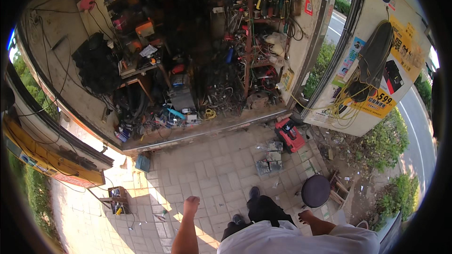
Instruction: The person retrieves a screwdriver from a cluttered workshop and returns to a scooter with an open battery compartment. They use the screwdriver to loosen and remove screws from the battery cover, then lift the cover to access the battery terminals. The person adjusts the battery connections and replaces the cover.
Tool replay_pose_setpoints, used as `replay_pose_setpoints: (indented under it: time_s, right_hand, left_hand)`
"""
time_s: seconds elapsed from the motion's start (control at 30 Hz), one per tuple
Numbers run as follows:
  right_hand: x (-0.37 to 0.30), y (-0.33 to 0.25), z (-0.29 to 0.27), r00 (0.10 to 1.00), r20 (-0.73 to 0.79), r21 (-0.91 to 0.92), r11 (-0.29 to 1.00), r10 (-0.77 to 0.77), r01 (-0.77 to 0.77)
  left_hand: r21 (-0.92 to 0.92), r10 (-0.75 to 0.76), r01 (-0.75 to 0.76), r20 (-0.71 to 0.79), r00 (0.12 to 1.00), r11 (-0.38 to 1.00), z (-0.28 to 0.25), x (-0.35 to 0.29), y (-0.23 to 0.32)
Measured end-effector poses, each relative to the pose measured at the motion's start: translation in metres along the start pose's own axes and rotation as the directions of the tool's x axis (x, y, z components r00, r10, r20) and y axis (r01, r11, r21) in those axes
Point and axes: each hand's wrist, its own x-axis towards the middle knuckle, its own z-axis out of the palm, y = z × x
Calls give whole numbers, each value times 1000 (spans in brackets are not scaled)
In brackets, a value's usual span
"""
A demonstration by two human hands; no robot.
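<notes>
My left hand (191, 205) hangs out over the paving with its fingers curled into a loose fist, and nothing shows in it. Lower right, my right hand (306, 217) is held low beside my body, its fingers curled in and no object visible in them. Closest to that hand is a round dark stool (316, 191), which it does not touch. Ahead on the bricks lie several dark block-shaped units (270, 159), next to a red and black machine (289, 134).
A raised sill (212, 134) fronts a crowded workshop. Tools hang above a rack (249, 61); cables and parts litter its floor. On the right, an open door panel (353, 89) carries yellow cable (351, 108). A small tool box (117, 200) stands left, a blue container (142, 163) by the sill.
</notes>
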Motion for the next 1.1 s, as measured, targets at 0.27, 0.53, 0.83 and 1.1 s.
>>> replay_pose_setpoints:
  time_s: [0.27, 0.53, 0.83, 1.1]
  right_hand:
    - [113, -219, 6, 996, -2, 2, 996, -84, 84]
    - [196, -652, 38, 605, 31, -159, 594, -795, 789]
    - [160, -896, 67, 763, 120, 147, 771, -635, 619]
    - [259, -1025, 24, 961, -52, 509, 821, -271, 260]
  left_hand:
    - [225, -255, 221, 136, 957, 949, 43, 100, 42]
    - [-109, -541, 540, 21, 840, 834, 1, 154, 60]
    - [281, -188, 98, 311, 932, 955, 4, 350, 98]
    - [-479, -631, 556, 5, 776, 680, -15, 369, 203]
